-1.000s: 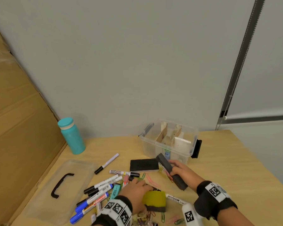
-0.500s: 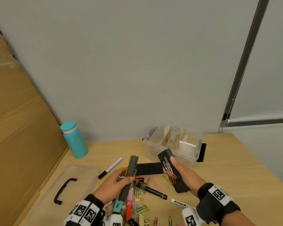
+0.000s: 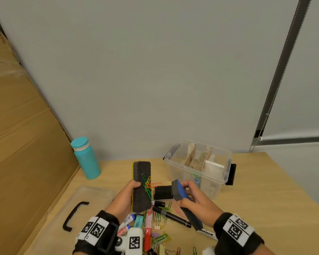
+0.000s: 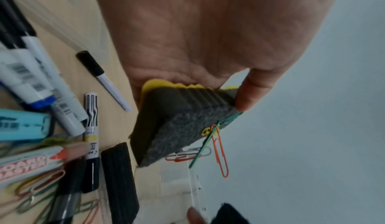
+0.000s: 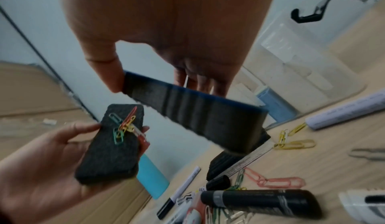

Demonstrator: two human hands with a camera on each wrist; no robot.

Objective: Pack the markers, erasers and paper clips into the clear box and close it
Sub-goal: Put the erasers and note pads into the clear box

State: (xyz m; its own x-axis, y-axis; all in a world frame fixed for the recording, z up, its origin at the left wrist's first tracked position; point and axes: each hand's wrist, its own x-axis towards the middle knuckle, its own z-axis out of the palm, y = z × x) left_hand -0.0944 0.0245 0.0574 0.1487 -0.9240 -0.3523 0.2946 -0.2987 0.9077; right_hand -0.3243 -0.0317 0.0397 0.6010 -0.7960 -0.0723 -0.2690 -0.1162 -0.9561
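Pale wall behind, wooden desk [image 3: 265, 190] below: from the head view my left hand [image 3: 126, 196] grips a yellow-backed eraser [image 3: 141, 186] upright, coloured paper clips [image 3: 148, 183] clinging to its felt. My right hand [image 3: 195, 201] pinches a blue-backed eraser [image 3: 180, 189] just in front of the clear box [image 3: 199, 168], which stands open (its lid [image 3: 66, 214] lies apart at the left). Markers [image 3: 147, 227] lie scattered near me.

Left wrist view: thumb and fingers [image 4: 248, 94] clamp the eraser's edges; an orange clip [image 4: 220, 152] dangles.

Right wrist view: thumb [image 5: 108, 69] and fingers curl round the blue one, tilted above a third eraser [image 5: 225, 163] on the desk.
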